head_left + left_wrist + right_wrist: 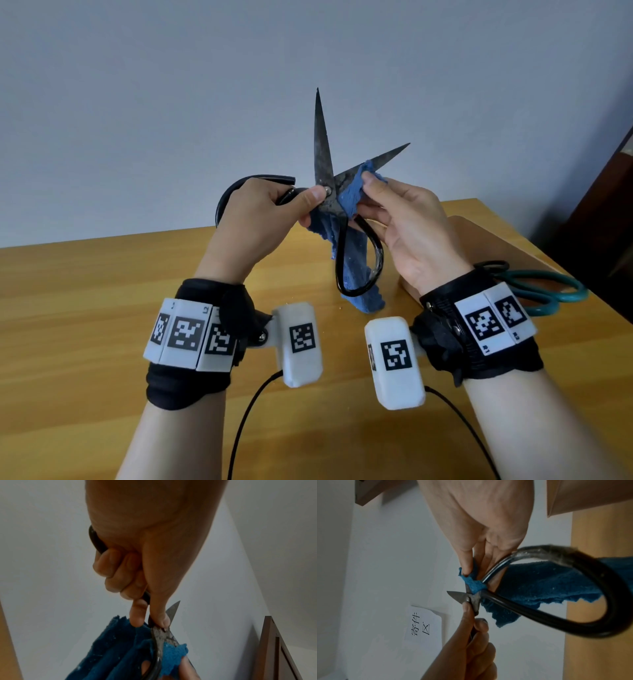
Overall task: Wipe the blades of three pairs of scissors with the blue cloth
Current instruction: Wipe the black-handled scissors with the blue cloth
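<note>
Large black scissors [323, 150] are held up above the table with their blades spread apart, one pointing up, one slanting right. My left hand [260, 212] grips one handle loop, its thumb pressed by the pivot screw. My right hand [394, 212] pinches the blue cloth [352, 192] around the base of the slanting blade; the rest of the cloth hangs down behind the lower handle loop [359, 267]. The left wrist view shows the left hand [149, 574], the spotted blade [161, 638] and the blue cloth [171, 654]. The right wrist view shows the right hand's fingers [467, 561] pinching the cloth [474, 584].
A wooden table [102, 308] lies below. On a board [486, 236] at the right lie teal-handled scissors [548, 291] and a black handle [491, 265] of another pair, partly hidden by my right wrist. A white paper sign [423, 624] hangs on the wall.
</note>
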A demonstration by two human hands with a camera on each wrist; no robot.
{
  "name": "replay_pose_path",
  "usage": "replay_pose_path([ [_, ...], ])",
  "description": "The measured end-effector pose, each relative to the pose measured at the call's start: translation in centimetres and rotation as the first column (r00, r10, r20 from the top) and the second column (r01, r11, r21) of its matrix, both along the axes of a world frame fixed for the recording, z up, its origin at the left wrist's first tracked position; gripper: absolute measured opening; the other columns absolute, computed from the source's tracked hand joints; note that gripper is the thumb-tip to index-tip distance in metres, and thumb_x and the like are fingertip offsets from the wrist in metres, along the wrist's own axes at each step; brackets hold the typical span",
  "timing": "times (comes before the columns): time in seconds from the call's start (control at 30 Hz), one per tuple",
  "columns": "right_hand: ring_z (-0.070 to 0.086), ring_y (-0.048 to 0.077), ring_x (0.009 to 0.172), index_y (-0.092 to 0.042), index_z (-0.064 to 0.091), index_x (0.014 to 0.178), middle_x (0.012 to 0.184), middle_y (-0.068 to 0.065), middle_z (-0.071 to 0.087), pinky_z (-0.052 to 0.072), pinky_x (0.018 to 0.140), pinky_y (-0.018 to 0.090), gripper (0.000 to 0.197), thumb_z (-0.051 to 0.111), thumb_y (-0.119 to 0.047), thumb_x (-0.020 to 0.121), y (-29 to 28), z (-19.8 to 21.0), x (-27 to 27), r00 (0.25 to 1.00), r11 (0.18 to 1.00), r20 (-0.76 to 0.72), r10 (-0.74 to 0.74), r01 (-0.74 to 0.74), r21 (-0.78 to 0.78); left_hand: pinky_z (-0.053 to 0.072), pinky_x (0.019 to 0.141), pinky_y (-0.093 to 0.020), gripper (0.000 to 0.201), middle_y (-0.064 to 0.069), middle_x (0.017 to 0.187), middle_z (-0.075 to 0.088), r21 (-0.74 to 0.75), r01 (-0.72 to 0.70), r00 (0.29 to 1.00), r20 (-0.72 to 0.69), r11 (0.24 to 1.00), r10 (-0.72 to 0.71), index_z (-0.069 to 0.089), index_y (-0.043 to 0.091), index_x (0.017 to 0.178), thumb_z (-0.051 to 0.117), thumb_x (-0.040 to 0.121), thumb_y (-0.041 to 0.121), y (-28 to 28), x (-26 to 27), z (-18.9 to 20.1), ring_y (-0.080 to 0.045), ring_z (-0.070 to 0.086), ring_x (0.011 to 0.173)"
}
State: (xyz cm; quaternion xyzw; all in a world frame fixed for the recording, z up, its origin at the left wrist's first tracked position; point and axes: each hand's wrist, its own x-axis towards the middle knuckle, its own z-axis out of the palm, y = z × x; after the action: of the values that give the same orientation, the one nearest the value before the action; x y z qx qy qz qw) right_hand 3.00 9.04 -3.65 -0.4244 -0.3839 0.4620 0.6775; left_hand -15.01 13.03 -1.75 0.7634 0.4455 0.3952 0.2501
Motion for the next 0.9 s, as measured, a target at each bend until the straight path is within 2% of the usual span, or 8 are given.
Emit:
replay_pose_path([
  [0.13,0.073,0.019,0.08,-0.001,0.071,0.103,0.091,0.012,0.075,0.06,0.07,0.034,0.014,0.067,-0.01,0.092,-0.2,0.0,-0.6,0.993,0.998,0.1,0.069,-0.069,-0.001,0.029,0.043,-0.01,0.046,0.013,0.036,0.043,-0.021,0.022,1.0,0.022,1.0,-0.022,0.07,0.005,0.069,0.063,0.097,0.041,-0.2,0.1,0.1,-0.005,0.04,0.038],
  [0.23,0.073,0.02,0.075,0.004,0.07,0.102,0.085,0.012,0.075,0.062,0.068,0.037,0.018,0.067,-0.01,0.092,-0.3,0.2,-1.1,0.997,0.999,0.066,0.03,-0.031,0.012,0.027,0.044,-0.012,0.042,0.01,0.039,0.043,-0.016,0.025,0.999,0.042,1.0,-0.025,0.074,0.008,0.072,0.066,0.095,0.043,-0.2,0.2,0.1,-0.007,0.037,0.039],
  [0.37,0.07,0.021,0.075,0.002,0.072,0.095,0.084,0.014,0.073,0.062,0.072,0.042,0.02,0.064,-0.016,0.096,-0.2,0.3,-1.3,0.999,0.999,0.018,-0.034,0.033,0.023,0.031,0.056,-0.029,0.051,-0.023,0.065,0.053,0.061,-0.043,0.99,0.135,0.997,0.034,0.069,-0.001,0.072,0.072,0.089,0.046,0.1,0.7,-0.1,-0.016,0.043,0.057],
  [0.47,0.067,0.013,0.069,-0.001,0.072,0.095,0.084,0.013,0.069,0.059,0.067,0.029,0.022,0.06,-0.019,0.099,-0.2,0.2,-1.4,0.997,0.999,0.061,-0.037,0.037,0.01,0.027,0.052,-0.025,0.049,-0.01,0.057,0.044,0.061,-0.072,0.979,0.193,0.996,0.059,0.063,-0.008,0.071,0.075,0.087,0.037,0.3,1.0,-0.1,-0.011,0.035,0.051],
  [0.53,0.068,0.011,0.067,-0.001,0.072,0.098,0.082,0.009,0.071,0.06,0.069,0.029,0.021,0.058,-0.018,0.099,-0.2,0.2,-1.3,0.997,1.0,0.071,-0.006,0.006,-0.004,0.028,0.053,-0.023,0.039,0.002,0.054,0.048,0.028,-0.102,0.974,0.206,0.994,0.094,0.069,0.0,0.073,0.077,0.086,0.036,0.5,1.0,-0.3,-0.007,0.037,0.049],
  [0.67,0.073,0.014,0.072,0.0,0.07,0.102,0.082,0.006,0.075,0.059,0.067,0.027,0.014,0.066,-0.01,0.093,-0.4,0.4,-1.4,0.998,0.999,0.039,0.054,-0.054,0.001,0.041,0.058,-0.017,0.021,0.001,0.072,0.07,-0.041,-0.066,0.962,0.262,0.997,0.074,0.076,0.011,0.083,0.076,0.088,0.031,0.7,0.8,-0.3,-0.002,0.057,0.062],
  [0.73,0.073,0.014,0.069,-0.001,0.069,0.1,0.079,0.004,0.075,0.058,0.063,0.026,0.012,0.068,-0.008,0.091,-0.5,0.4,-1.6,0.999,0.999,0.009,0.05,-0.05,0.01,0.04,0.055,-0.01,0.018,0.004,0.071,0.069,-0.047,-0.043,0.961,0.27,0.998,0.054,0.076,0.008,0.084,0.074,0.09,0.026,0.5,0.8,-0.1,0.003,0.056,0.06],
  [0.9,0.07,0.011,0.068,-0.006,0.071,0.096,0.079,0.003,0.075,0.058,0.067,0.03,0.012,0.063,-0.015,0.096,-0.3,0.6,-1.0,0.998,1.0,-0.063,0.012,-0.012,-0.002,0.032,0.049,-0.011,0.023,0.007,0.059,0.056,-0.067,-0.049,0.958,0.28,0.997,0.066,0.074,0.009,0.076,0.073,0.091,0.025,0.5,1.1,-0.3,0.0,0.044,0.051],
])
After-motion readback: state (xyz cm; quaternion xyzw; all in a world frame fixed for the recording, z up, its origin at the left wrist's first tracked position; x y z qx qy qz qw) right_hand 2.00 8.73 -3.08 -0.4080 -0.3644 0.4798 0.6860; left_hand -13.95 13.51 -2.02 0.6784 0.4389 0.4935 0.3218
